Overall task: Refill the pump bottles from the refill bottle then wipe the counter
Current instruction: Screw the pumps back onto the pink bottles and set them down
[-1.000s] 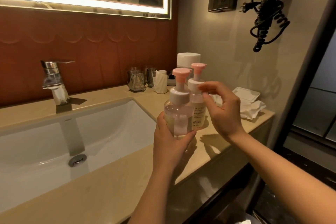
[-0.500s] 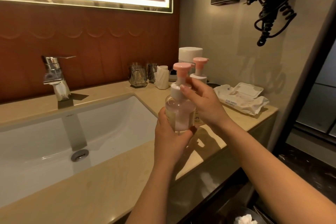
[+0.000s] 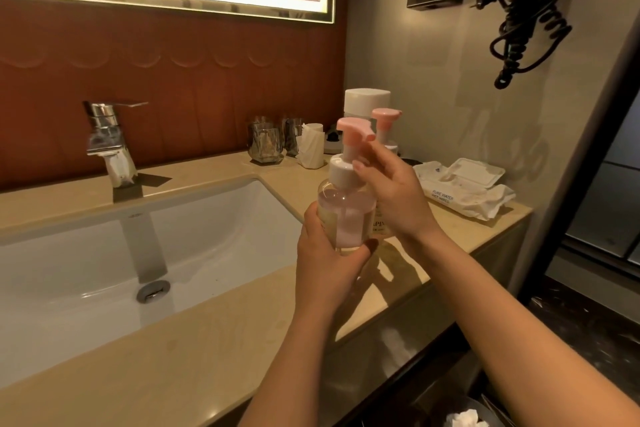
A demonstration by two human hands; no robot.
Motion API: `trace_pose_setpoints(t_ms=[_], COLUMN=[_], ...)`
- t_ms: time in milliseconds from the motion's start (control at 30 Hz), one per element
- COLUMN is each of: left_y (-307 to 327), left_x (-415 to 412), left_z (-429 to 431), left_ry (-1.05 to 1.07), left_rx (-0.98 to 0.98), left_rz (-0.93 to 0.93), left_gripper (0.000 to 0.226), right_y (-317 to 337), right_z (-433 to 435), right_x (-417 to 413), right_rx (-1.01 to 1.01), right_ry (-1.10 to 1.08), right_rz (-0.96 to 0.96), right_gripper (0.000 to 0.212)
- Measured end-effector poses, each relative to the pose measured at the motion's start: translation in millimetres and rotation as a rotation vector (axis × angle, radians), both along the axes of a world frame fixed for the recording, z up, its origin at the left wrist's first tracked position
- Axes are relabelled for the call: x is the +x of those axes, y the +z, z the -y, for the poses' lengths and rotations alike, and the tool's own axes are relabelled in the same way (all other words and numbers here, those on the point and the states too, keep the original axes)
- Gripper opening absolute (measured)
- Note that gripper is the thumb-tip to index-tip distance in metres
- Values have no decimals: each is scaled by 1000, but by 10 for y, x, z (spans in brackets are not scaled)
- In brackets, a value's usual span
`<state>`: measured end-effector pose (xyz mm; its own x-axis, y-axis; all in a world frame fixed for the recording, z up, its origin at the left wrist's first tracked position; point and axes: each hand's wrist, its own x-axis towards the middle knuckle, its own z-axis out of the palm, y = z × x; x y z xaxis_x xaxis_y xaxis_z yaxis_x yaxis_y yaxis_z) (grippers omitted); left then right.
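Observation:
My left hand (image 3: 325, 263) grips the lower body of a clear pump bottle (image 3: 346, 211) with pale pink liquid and a pink pump head, held just above the beige counter (image 3: 214, 340). My right hand (image 3: 391, 191) grips its white collar under the pump head. A second pink-topped pump bottle (image 3: 384, 128) stands right behind, mostly hidden by my right hand. Behind that stands a taller bottle with a white cap (image 3: 367, 100), its body hidden.
A white sink (image 3: 121, 253) with a chrome tap (image 3: 107, 139) fills the left. Glasses (image 3: 265, 146) and a wrapped white item (image 3: 311, 146) stand at the back wall. A wet wipes pack (image 3: 464, 187) lies at the counter's right end. A coiled cord (image 3: 526, 28) hangs on the wall.
My right hand moved from beside the second bottle onto the collar of the bottle held in my left hand. The view shifted slightly downward.

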<state>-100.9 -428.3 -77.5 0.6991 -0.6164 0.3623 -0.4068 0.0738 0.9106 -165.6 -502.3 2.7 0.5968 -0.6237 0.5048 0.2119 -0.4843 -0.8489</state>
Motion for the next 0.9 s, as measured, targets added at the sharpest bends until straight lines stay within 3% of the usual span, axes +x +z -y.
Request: trace_pose_setpoints(t_ms=[100, 300, 600, 900], left_y=[-11, -12, -21, 4], left_x=[7, 11, 10, 12], left_z=[5, 4, 6, -9], left_ry=[-1, -3, -10, -11], left_rx=[4, 0, 9, 15], left_rz=[-4, 3, 5, 11], left_gripper=[85, 85, 91, 86], right_y=[24, 91, 106, 203], right_z=[-28, -19, -23, 26], right_x=[28, 35, 19, -98], right_rx=[-23, 21, -225, -107], right_ry=[-55, -57, -202, -28], right_rz=[24, -4, -127, -74], right_gripper=[26, 38, 49, 37])
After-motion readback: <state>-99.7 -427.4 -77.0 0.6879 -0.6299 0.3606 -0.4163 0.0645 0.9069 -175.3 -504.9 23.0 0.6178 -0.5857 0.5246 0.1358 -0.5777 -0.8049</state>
